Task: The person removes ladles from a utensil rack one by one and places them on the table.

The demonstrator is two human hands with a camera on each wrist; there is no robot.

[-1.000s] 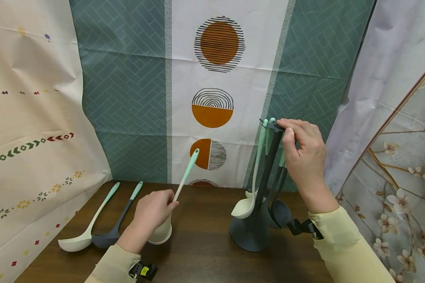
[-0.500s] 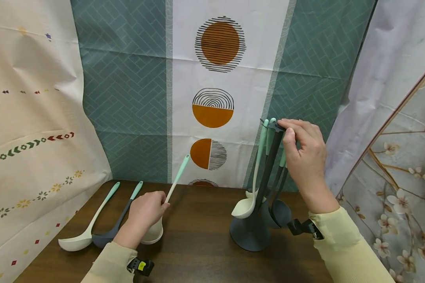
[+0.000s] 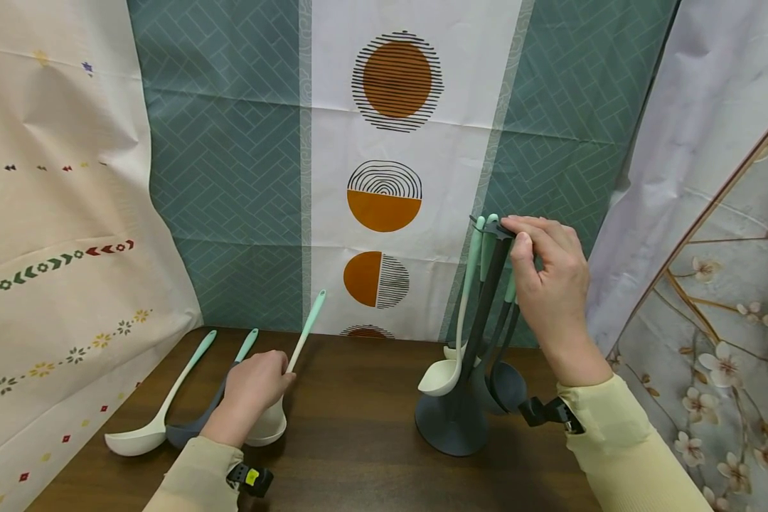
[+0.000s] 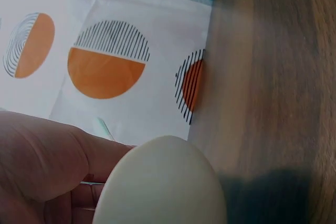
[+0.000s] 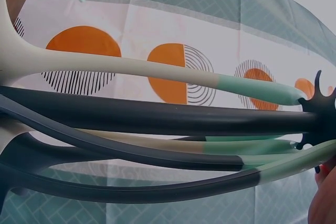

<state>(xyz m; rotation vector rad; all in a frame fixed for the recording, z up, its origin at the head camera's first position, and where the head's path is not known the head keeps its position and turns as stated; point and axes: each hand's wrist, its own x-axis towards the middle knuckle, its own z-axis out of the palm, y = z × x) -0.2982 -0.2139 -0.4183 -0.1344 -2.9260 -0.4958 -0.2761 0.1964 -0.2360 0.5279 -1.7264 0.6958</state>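
Observation:
My left hand [image 3: 252, 387] grips a cream ladle [image 3: 307, 331] with a mint handle end by its shaft. The ladle leans up and to the right, its bowl low by the tabletop; the bowl's rounded back [image 4: 163, 187] fills the lower part of the left wrist view. My right hand [image 3: 550, 277] pinches the hooked top of a dark grey utensil stand [image 3: 451, 430]. Hanging from the stand are several mint-handled utensils, among them a cream ladle [image 3: 441, 377] with a pointed lip and a dark ladle [image 3: 510, 384]. Some of their heads are hidden behind the stand's pole [image 5: 157, 116].
On the left of the brown wooden table [image 3: 358, 427] lie a cream ladle [image 3: 141, 439] and a dark grey ladle [image 3: 182, 435], the latter partly behind my left hand. A patterned cloth [image 3: 230, 178] hangs behind the table, with more cloth at both sides.
My left hand has moved left with the cream ladle, whose handle tip has gone left and down, towards the two lying ladles. The right hand and the stand have stayed put.

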